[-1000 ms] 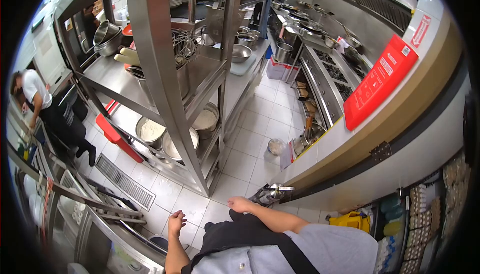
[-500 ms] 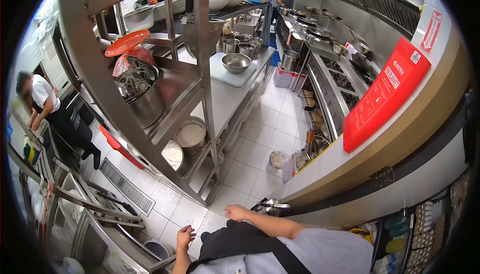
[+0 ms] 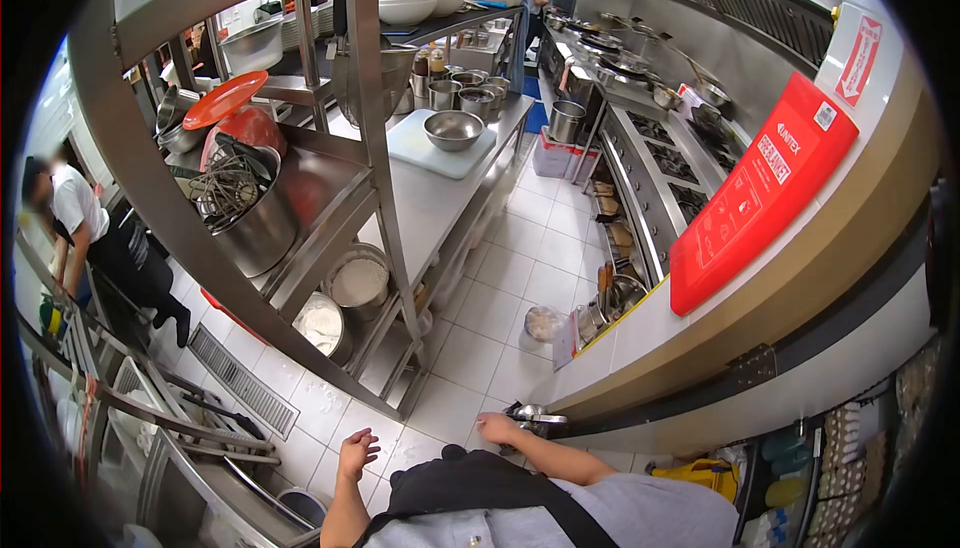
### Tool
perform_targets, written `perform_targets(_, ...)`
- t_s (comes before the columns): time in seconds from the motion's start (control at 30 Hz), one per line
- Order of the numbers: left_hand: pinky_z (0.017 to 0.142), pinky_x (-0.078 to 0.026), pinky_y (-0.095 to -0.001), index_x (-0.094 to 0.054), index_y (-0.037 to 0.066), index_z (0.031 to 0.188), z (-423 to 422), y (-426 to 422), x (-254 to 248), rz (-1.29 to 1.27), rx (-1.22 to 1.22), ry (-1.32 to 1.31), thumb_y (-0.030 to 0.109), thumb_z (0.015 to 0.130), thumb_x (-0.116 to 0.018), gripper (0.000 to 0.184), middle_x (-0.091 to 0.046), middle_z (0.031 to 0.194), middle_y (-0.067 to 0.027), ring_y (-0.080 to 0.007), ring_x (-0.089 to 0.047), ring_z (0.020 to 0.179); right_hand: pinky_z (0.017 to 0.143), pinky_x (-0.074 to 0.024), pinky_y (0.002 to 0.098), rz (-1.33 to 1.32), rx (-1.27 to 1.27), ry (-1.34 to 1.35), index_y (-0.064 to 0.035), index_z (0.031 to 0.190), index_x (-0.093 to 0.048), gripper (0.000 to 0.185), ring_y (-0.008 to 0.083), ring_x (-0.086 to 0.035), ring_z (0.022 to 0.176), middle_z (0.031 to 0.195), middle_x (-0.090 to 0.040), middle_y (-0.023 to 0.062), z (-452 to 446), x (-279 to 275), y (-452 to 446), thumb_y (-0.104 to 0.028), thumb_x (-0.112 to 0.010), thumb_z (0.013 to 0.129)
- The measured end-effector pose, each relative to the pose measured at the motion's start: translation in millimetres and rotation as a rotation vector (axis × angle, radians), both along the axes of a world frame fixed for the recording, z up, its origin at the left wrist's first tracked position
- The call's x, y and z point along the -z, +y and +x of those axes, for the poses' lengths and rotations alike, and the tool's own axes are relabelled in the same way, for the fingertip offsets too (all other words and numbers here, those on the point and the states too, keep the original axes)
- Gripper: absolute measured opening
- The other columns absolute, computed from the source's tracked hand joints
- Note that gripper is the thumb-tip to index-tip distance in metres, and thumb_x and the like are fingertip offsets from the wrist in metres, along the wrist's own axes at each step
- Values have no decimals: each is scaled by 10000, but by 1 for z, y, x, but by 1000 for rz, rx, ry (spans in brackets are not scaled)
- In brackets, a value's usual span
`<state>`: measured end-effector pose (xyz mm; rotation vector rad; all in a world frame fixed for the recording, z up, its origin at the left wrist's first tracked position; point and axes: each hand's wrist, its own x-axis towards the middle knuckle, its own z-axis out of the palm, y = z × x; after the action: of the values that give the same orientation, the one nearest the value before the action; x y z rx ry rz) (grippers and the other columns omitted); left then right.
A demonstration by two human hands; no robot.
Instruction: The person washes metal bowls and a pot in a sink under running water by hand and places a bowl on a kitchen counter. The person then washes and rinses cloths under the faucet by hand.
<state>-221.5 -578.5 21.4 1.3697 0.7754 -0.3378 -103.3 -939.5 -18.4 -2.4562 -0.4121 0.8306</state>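
Observation:
My left hand (image 3: 357,452) is held low over the tiled floor, its fingers loosely apart and nothing in it. To its right, my right hand (image 3: 496,429) hangs near a shiny metal object (image 3: 537,415) by the wall base; its fingers are curled and partly hidden. A steel shelf unit (image 3: 385,208) rises ahead, with a pot of whisks (image 3: 250,223) and a red lid (image 3: 227,100) on it. Lower down are two pots of white powder (image 3: 358,281). Farther on, a steel bowl (image 3: 454,129) rests on a white cutting board (image 3: 412,148).
A stove (image 3: 655,163) lines the right side behind a red fire blanket case (image 3: 762,193). A clear container (image 3: 543,324) stands on the aisle floor. At the left, a person (image 3: 85,213) leans over a counter. Egg trays (image 3: 838,468) are stacked at the lower right.
The view has shifted forward, bringing the whisk pot, bowl and cutting board closer. My right hand has moved slightly right, nearer the metal object. My left hand has risen a little.

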Motion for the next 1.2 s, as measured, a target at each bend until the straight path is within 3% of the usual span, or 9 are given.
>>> perform_targets(0.23, 806, -532, -393, -473, 23, 1347, 0, 9, -1, -6, 1, 6, 199, 929, -497, 454, -624, 1178, -157, -285, -652, 968, 909, -479, 435, -86, 26, 60, -63, 1167, -624, 384, 391, -607, 1023, 1084, -648, 207, -8, -24, 10, -280, -525, 865)
perform_targets(0.43, 834, -527, -421, -441, 31, 1364, -17, 20, 2, -27, -11, 21, 192, 932, -498, 465, -608, 1197, -159, -315, -638, 1006, 931, -468, 435, -46, -36, 19, -49, 1148, -628, 366, 388, -599, 1048, 1123, -633, 214, -15, 14, 20, -259, -495, 880)
perform_targets(0.8, 841, -516, -429, -445, 29, 1369, -46, 28, 12, -25, -68, 57, 209, 939, -501, 469, -616, 1191, -162, -313, -637, 999, 962, -450, 431, -37, -35, 85, -57, 1231, -581, 402, 378, -576, 1106, 1175, -613, 214, -13, -7, 34, -254, -502, 889)
perform_targets(1.0, 849, -497, -431, -439, 73, 1368, -29, 28, -9, -125, -259, -112, 315, 931, -533, 508, -602, 1210, -145, -305, -614, 1015, 947, -456, 427, -36, -80, 63, -55, 1244, -571, 408, 373, -580, 1102, 1165, -619, 210, 3, -25, 49, -249, -521, 889)
perform_targets(1.2, 830, -496, -399, -426, 61, 1379, 7, 45, -28, -44, -288, -209, 280, 953, -508, 486, -609, 1194, -149, -274, -622, 1012, 890, -479, 430, 37, -46, 6, -49, 1215, -583, 378, 379, -610, 1033, 1091, -652, 202, 14, -33, 56, -210, -520, 879)
